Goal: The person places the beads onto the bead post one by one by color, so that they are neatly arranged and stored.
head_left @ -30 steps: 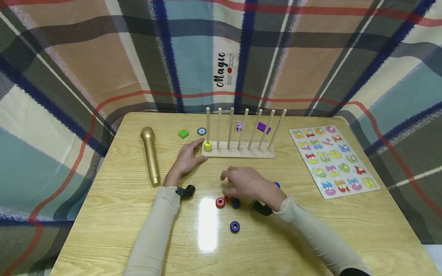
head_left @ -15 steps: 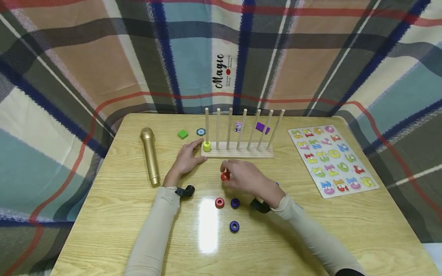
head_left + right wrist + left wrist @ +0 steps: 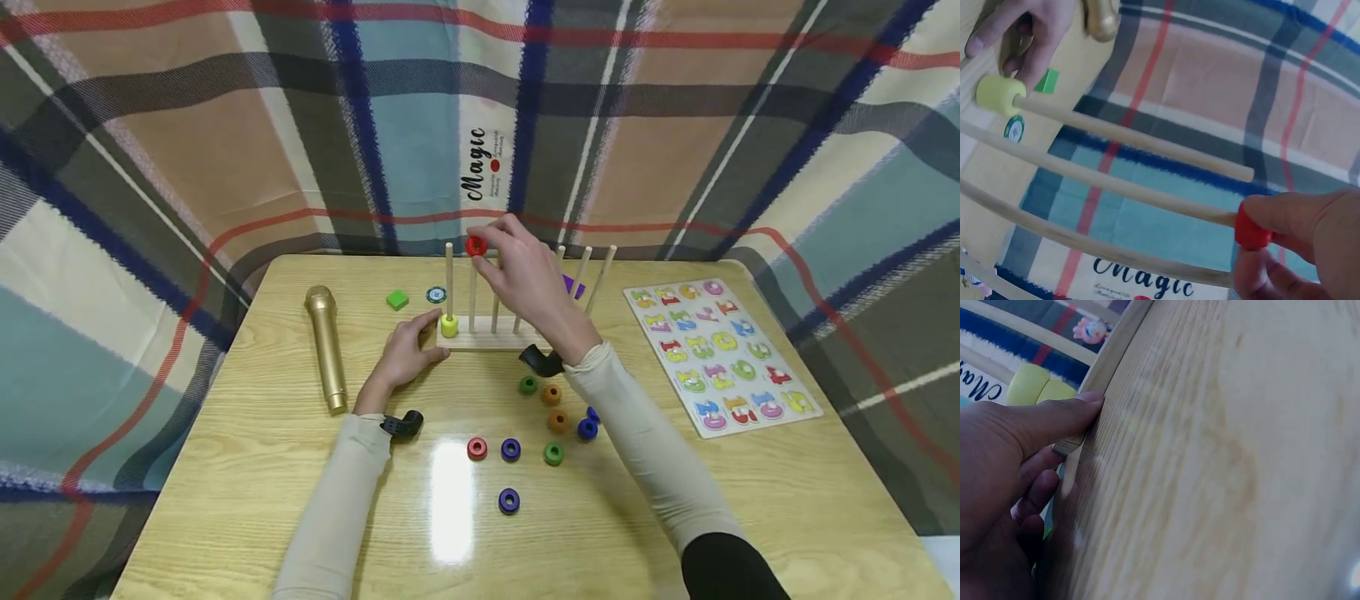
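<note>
My right hand pinches a red ring between thumb and fingers. In the right wrist view the red ring is at the tip of the second peg from the left; whether the peg has entered its hole cannot be told. The wooden peg rack stands upright, with yellow rings at the foot of its leftmost peg. My left hand holds the rack's left end, its thumb on the front edge in the left wrist view and its fingers round the end.
Loose on the table lie another red ring, dark blue rings, green rings, orange rings and blue rings. A gold microphone lies left, a number puzzle board right. Behind are a green block and a round token.
My right hand has picked the red ring off the table and raised it forward to the top of the second peg. The left hand has stayed at the rack's end.
</note>
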Demonstrator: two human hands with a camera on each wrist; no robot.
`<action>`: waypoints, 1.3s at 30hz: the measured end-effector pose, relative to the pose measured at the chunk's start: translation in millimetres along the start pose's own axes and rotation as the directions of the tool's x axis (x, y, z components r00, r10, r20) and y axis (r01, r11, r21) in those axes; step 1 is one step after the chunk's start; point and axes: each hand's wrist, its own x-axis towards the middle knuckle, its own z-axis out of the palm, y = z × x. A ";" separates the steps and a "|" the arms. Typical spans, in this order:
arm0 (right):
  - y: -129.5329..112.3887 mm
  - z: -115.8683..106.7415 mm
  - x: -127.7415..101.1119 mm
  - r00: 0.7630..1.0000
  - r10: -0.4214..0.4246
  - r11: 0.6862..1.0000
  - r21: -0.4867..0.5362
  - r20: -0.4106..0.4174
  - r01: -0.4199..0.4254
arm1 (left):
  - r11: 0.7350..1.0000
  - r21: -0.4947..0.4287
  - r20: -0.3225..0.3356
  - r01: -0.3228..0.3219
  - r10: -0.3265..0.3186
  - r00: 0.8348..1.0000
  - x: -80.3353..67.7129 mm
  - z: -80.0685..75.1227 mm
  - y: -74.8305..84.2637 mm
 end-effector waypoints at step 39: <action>-3.5 75.5 -138.4 0.704 -0.116 0.968 -0.077 0.701 0.237 | 0.999 -0.021 0.013 0.035 -0.035 0.999 -2.0 0.6 3.4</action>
